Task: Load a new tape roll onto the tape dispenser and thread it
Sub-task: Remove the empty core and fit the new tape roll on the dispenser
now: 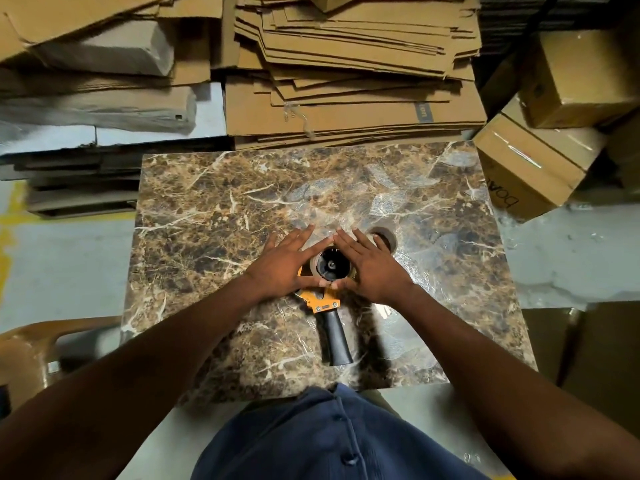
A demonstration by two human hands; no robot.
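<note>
Flattened cardboard sheets and taped-shut boxes, whose contents cannot be seen, are heaped behind a marble-patterned table. At its middle a yellow tape dispenser lies flat, black handle toward the person, with the tape roll sitting over its black hub. Left hand and right hand press flat on the roll from either side, fingers straight and spread, gripping nothing, while an empty cardboard core lies just beyond the right hand.
</note>
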